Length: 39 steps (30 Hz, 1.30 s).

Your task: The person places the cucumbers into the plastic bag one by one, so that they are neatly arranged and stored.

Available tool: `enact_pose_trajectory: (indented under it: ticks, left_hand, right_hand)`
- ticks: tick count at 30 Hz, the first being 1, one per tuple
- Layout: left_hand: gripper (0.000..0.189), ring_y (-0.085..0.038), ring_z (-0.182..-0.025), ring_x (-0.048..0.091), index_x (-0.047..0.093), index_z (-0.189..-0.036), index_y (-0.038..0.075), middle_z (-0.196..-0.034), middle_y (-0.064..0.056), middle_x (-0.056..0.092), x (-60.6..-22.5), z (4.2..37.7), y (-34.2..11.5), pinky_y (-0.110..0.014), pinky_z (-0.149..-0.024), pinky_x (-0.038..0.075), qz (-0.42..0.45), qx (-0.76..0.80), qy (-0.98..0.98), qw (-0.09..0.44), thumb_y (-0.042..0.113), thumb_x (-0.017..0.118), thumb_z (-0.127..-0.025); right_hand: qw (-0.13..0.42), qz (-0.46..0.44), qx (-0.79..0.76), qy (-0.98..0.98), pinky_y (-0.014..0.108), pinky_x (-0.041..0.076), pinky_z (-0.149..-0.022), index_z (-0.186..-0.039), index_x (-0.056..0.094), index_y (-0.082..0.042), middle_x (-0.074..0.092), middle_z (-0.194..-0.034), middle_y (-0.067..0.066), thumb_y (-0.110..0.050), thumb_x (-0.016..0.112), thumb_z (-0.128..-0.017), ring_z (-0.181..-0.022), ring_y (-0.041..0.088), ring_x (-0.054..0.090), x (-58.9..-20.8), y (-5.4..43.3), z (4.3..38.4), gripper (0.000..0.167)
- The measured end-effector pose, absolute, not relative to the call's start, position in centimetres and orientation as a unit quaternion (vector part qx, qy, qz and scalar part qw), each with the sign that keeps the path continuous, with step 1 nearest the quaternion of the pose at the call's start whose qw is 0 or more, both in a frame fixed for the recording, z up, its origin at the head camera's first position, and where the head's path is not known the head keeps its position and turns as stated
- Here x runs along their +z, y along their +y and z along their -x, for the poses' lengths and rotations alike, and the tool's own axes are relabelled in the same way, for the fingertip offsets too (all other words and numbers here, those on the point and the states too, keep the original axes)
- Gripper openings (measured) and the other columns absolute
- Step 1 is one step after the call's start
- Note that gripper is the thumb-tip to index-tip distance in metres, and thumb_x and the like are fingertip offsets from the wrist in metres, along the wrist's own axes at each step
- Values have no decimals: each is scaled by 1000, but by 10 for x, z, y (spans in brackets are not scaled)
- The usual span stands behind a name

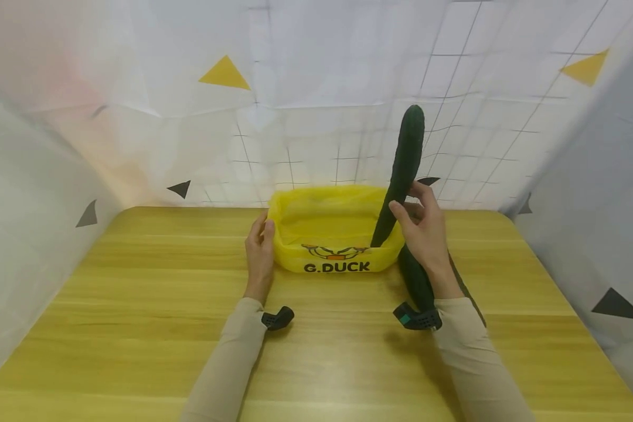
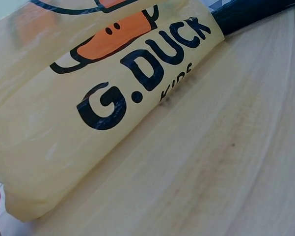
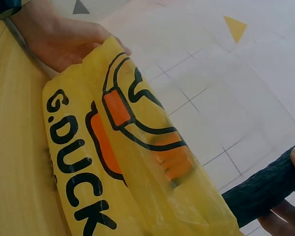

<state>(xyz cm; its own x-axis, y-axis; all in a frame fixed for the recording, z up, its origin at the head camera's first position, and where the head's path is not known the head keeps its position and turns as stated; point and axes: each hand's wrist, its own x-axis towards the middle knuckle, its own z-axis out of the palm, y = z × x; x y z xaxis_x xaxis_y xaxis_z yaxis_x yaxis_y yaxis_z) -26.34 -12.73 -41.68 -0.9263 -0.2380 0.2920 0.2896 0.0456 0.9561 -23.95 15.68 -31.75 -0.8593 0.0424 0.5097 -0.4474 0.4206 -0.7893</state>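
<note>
Nearest in the head view, two sleeves, each with a dark wrist device beside the cuff, extend over the wood-grained table. The left wrist view alone reveals a smaller, partly cut-off line of lettering beneath "G.DUCK" on the yellow bag; the head view alone shows into the bag's wide mouth. A second cucumber lies on the table by the bag's right end, partly hidden by the right forearm; beyond that forearm a further dark strip shows, too covered to identify.

The left hand rests against the bag's left end, fingers fairly straight and touching its wall. The right hand holds the upper cucumber between thumb and fingers, the gap only as wide as its body.

This cucumber stands at the bag's right end, its lower tip inside the mouth and hidden behind the front rim. Its long axis is steep, leaning right towards the rounded top. Farthest back hangs a pale sheet with grid lines and triangles.
</note>
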Motion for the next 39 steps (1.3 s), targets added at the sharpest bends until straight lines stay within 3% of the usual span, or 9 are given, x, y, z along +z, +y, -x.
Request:
enact_pose_trajectory:
  ticks: [5, 8, 12, 17, 23, 39]
  left_hand:
    - [41, -33, -113, 56, 51, -137, 13, -137, -3, 54, -418, 263, -128, -21, -83, 47, 19, -693, -696, 187, 30, 46, -100]
    - [41, -35, -114, 55, 50, -137, 14, -137, -3, 53, -419, 263, -128, -22, -84, 47, 19, -692, -697, 186, 31, 46, -100]
    - [42, -36, -115, 54, 49, -138, 14, -139, -2, 52, -419, 263, -128, -22, -84, 48, 19, -694, -696, 185, 32, 46, -100]
    - [42, -27, -115, 55, 49, -138, 16, -139, 0, 52, -420, 263, -128, -25, -88, 47, 16, -689, -700, 186, 33, 45, -100]
    - [42, -17, -116, 53, 49, -138, 14, -138, -1, 52, -419, 262, -128, -32, -94, 45, 18, -680, -707, 193, 32, 44, -100]
    - [41, -18, -120, 50, 49, -137, 13, -138, -3, 52, -418, 261, -127, -37, -97, 42, 17, -685, -701, 197, 29, 45, -100]
  right_hand:
    - [219, -123, 499, -829, 42, 51, -91, -136, 43, -3, 53, -126, 18, -10, 60, -92, -106, 32, 62, -318, 155, 238, 47]
    - [215, -125, 492, -835, 48, 49, -90, -137, 43, -3, 53, -128, 19, -11, 60, -92, -109, 35, 61, -321, 156, 239, 48]
    - [218, -139, 488, -834, 47, 51, -87, -137, 44, -9, 54, -129, 16, -13, 62, -91, -110, 33, 61, -334, 160, 248, 50]
    - [219, -155, 478, -836, 42, 52, -86, -137, 47, -17, 56, -128, 9, -20, 64, -90, -111, 29, 62, -347, 165, 258, 49]
    - [216, -159, 455, -849, 46, 52, -86, -137, 48, -17, 55, -132, 10, -24, 63, -91, -111, 32, 61, -347, 164, 259, 49]
    - [211, -198, 420, -860, 49, 51, -88, -138, 48, -15, 55, -132, 11, -17, 62, -91, -110, 31, 60, -351, 162, 256, 49]
